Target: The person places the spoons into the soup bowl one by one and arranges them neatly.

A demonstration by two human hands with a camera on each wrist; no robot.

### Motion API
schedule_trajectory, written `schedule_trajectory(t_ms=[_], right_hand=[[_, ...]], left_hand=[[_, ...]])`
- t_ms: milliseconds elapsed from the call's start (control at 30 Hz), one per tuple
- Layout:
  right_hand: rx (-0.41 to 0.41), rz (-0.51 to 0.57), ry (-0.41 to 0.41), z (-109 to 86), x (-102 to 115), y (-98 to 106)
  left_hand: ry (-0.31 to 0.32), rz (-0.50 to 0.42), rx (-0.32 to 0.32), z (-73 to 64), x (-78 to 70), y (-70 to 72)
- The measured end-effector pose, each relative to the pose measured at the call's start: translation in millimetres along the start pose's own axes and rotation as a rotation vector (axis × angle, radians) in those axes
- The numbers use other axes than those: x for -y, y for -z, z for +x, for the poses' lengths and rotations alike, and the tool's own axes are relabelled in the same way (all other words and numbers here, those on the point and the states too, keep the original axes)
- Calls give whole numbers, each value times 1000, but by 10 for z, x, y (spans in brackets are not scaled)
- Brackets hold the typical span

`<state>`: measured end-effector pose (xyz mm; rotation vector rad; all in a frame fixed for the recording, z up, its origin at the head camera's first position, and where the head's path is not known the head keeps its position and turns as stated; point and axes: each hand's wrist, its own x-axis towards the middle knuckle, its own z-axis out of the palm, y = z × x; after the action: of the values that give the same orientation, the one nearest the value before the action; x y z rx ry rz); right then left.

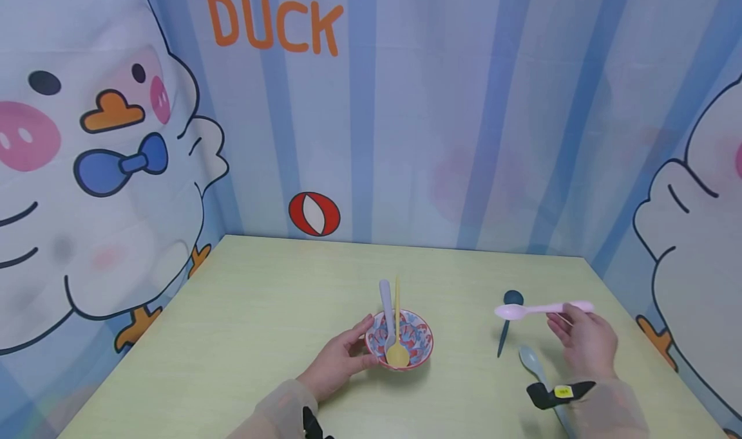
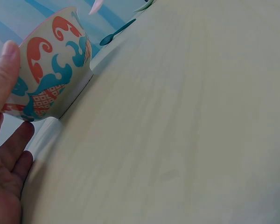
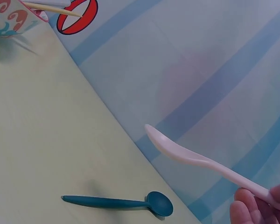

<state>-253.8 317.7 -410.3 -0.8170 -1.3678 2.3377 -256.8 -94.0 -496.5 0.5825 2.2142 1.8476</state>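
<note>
A patterned bowl (image 1: 416, 336) with a red rim stands on the table, holding a lavender spoon (image 1: 386, 304) and a yellow spoon (image 1: 397, 354), handles up. My left hand (image 1: 342, 360) grips the bowl's left side; the left wrist view shows the thumb along the bowl's wall (image 2: 60, 60) and fingertips low at its base. Off to the right, my right hand (image 1: 588, 342) pinches a pink spoon (image 1: 539, 309) by its handle, bowl end pointing left, raised above the table. Below it lies a dark teal spoon (image 3: 105, 202), partly overlapped by the pink one in the head view.
A pale blue-grey spoon (image 1: 533, 362) lies nearer the front, partly hidden under the right wrist and its black strap (image 1: 545, 395). The pale wooden table (image 1: 261, 297) ends at a striped curtain (image 1: 406, 104) printed with ducks.
</note>
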Motion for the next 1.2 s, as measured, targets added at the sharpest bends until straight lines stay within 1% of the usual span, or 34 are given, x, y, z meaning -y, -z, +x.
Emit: schedule_trajectory(t_ms=[267,467,567,767,1000,1200], right_hand=[[61,-88,-17,-68,-34,-121],[126,-100,-28,-100,-64,-223],[146,-118,-31,-124,-80,-277],[200,-162,-10,-159,-111,-390],[304,-218,23,-207,-146,-510],[360,-238,23,-251,-187,-628]], left_hand=[[5,-9,-5,0,-9,2],[9,-8,-8,-1,-9,-3],[12,-8,-9,-1,-14,-3],[9,-17,-6,-3,-17,-4],[3,-17,-3,0,-6,-3],[3,-4,2,14,18,8]])
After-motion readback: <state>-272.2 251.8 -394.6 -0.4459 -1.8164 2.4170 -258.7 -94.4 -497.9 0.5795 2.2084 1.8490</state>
